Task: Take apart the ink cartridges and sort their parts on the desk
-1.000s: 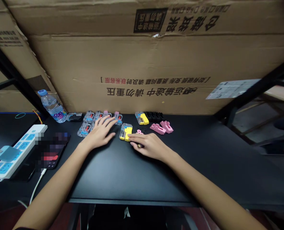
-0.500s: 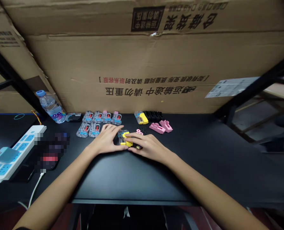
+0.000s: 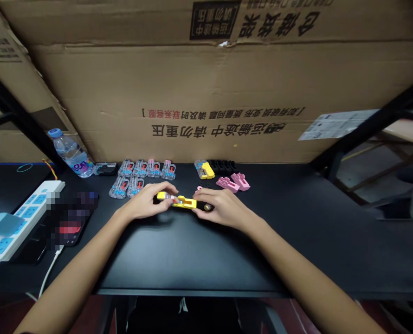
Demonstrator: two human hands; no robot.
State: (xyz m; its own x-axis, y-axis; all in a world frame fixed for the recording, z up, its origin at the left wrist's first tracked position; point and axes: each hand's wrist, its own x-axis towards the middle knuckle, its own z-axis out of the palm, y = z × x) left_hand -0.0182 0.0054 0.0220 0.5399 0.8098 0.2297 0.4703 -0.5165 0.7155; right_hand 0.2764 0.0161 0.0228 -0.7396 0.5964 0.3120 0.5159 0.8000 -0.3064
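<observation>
A clear-and-yellow plastic assembly (image 3: pixel 185 202) is turned on its narrow side just above the black table. My left hand (image 3: pixel 147 202) is closed on its left end between thumb and fingers. My right hand (image 3: pixel 225 206) is closed at its right end, the fingertips touching the yellow part. Tucked in that same hand is a dark tool with a brass-coloured round end (image 3: pixel 208 207); the rest of it is hidden by the fingers. Beyond the right hand lie pink plastic parts (image 3: pixel 228 184) and small dark rings (image 3: pixel 204 184).
Several clear plastic assemblies (image 3: pixel 136 184) stand in rows at the back left. A similar yellow one (image 3: pixel 205 170) lies beside black parts (image 3: pixel 223 166). A water bottle (image 3: pixel 72 155), power strip (image 3: pixel 25 222) and phone (image 3: pixel 76 222) are on the left. Cardboard (image 3: pixel 178 83) walls the back.
The assembly has been tipped from lying flat onto its narrow side, showing its yellow edge. My left hand has shifted slightly left and my right slightly right, still holding the dark tool.
</observation>
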